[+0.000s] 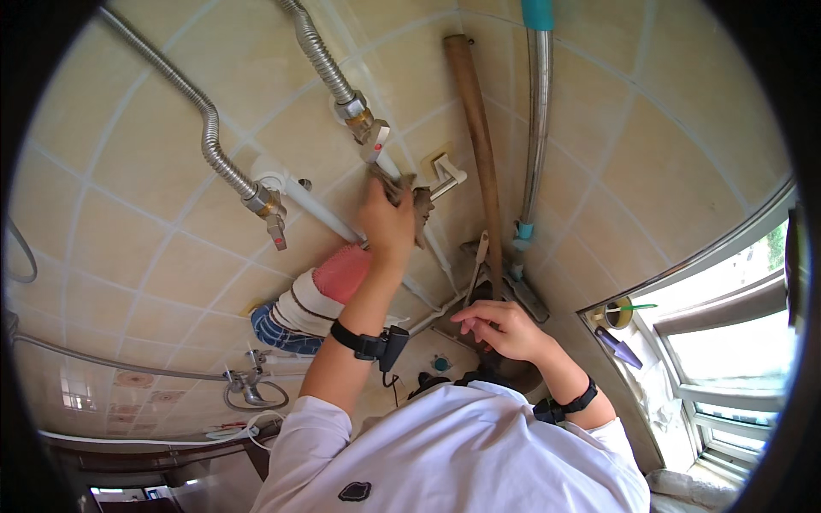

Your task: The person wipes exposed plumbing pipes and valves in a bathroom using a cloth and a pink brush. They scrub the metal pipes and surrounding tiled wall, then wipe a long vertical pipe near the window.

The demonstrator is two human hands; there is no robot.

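Note:
My left hand (pixel 388 221) is raised to the tiled wall and grips a grey-brown cloth (pixel 392 183), just below an angle valve with a red-marked handle (pixel 375 144). More grey-brown cloth hangs beside it on a metal towel bar (pixel 444 188) with a white end bracket (pixel 449 168). A pink cloth (pixel 343 272), a white cloth (pixel 298 301) and a blue checked cloth (pixel 282 326) hang behind my left forearm. My right hand (pixel 500 327) is lower, its fingers loosely bent and apart, with nothing visible in it. It is in front of the corner, near a long-handled tool (pixel 481 247).
A second valve (pixel 272 215) with a corrugated metal hose (pixel 215 138) is on the left. A brown pole (pixel 478 128) and a metal pipe (pixel 539 115) stand in the corner. At right, a cup (pixel 619 314) and a purple-handled tool (pixel 619 347) lie by the window. A mixer tap (pixel 247 385) is lower left.

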